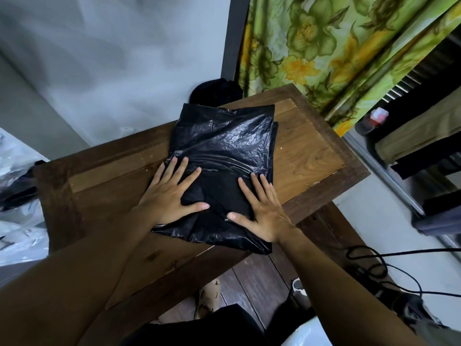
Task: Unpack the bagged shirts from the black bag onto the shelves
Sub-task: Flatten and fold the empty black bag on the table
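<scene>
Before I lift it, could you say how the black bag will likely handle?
The black bag looks thin and crinkled, so probably floppy. Its glossy film may slip on the wooden table. Flattened under the left hand and right hand, it seems light.

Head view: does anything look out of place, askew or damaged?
The black bag lies flat under the left hand and right hand, its near corner overhanging the edge of the wooden table. Pale flecks dot the wood. Nothing looks spilled.
</scene>
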